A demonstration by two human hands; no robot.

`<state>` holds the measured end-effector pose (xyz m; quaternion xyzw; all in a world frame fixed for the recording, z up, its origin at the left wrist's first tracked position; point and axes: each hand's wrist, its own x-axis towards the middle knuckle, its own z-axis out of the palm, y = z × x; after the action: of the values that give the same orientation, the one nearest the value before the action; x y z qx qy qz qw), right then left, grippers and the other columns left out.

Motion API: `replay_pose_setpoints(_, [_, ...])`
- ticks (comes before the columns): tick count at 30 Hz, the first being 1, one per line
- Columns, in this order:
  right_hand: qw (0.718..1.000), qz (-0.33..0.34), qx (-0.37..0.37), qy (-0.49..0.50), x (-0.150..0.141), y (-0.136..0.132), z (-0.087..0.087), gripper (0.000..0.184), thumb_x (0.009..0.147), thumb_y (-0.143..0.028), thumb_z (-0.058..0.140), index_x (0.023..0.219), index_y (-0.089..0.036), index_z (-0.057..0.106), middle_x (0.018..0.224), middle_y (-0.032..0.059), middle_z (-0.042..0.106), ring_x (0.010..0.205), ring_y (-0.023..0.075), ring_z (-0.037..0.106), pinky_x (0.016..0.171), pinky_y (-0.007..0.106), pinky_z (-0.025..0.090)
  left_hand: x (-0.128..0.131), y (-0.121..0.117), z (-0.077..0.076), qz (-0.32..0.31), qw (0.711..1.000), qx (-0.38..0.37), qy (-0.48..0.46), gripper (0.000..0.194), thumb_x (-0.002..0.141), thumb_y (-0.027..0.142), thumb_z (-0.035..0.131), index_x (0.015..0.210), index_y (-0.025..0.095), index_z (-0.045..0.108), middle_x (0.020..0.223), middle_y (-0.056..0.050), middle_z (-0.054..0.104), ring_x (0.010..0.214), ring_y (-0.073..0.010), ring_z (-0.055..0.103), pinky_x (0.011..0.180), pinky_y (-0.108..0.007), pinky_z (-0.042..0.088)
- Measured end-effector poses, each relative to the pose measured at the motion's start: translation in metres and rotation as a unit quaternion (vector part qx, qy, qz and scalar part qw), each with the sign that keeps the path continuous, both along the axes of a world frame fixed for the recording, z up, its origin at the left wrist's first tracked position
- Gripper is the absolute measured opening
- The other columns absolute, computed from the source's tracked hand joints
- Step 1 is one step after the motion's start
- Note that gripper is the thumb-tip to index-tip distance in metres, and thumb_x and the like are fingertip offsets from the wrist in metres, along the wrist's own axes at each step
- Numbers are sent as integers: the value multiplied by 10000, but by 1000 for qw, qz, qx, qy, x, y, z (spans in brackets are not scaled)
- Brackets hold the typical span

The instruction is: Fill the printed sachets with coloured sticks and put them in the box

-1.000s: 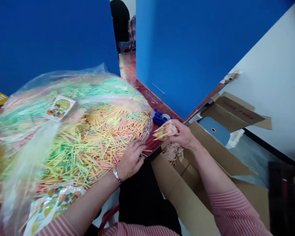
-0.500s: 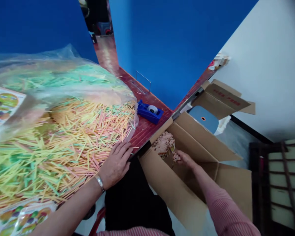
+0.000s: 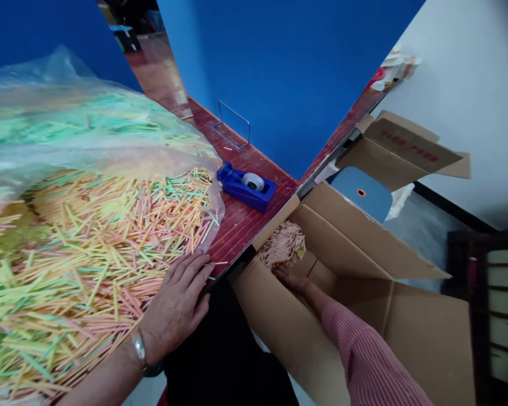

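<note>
Loosely open left grip (image 3: 174,307) against pastel sticks (image 3: 122,237)

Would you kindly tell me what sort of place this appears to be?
Probably a packing workstation, perhaps in a small workshop: a heap of coloured sticks in clear plastic lies on the red table beside a blue tape dispenser, and an open cardboard box stands at its edge.

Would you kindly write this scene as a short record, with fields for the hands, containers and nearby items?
Left hand: palm down, at the edge of the pastel sticks
Right hand: inside the open cardboard box, by the stacked packets; grip hidden
Plastic bag: clear, open, with sticks inside
Tape dispenser: blue, on the dark red table between bag and box
</note>
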<state>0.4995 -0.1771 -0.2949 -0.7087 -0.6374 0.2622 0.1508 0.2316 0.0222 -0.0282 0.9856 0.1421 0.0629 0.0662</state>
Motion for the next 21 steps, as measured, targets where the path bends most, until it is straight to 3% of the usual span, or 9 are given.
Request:
replay_pose_setpoints(4, [995,49,16,-84,-3,5,-5,303,848,-175,440,1125,-209,558,1159,120,549,1079,237,443,906,428,354,-1,0,0,1,1000,-3,1,476,758,159,489,1230,150,429,1315,-129,432,1271,-278,317,1053,-503,281])
replay_pose_setpoints(11, [985,33,41,-165,-1,-7,-12,480,842,-109,391,1320,-146,376,1258,165,479,1133,265,406,945,472,334,0,0,1,2,1000,-10,-1,470,757,156,488,1224,156,437,1314,-124,433,1272,-279,315,1051,-509,280])
replay_pose_setpoints(14, [984,30,51,-170,-1,-6,-6,498,851,-127,388,1346,-139,337,1293,165,454,1168,284,377,981,512,282,0,-1,2,6,1000,-11,2,462,761,153,483,1221,152,439,1315,-124,431,1274,-275,311,1054,-508,274])
replay_pose_setpoints(19, [986,27,58,-154,-4,-5,11,495,860,-184,406,1349,-144,336,1337,149,422,1211,287,348,982,497,303,0,-1,4,0,1000,-14,13,468,762,155,483,1228,134,439,1319,-127,421,1279,-270,294,1064,-494,261])
replay_pose_setpoints(21, [994,-34,37,-96,-3,-9,19,495,848,-202,439,1335,-159,363,1357,125,405,1236,272,335,1001,468,305,0,-1,5,0,1000,-17,17,470,763,152,480,1231,132,440,1320,-128,420,1281,-270,291,1066,-495,256])
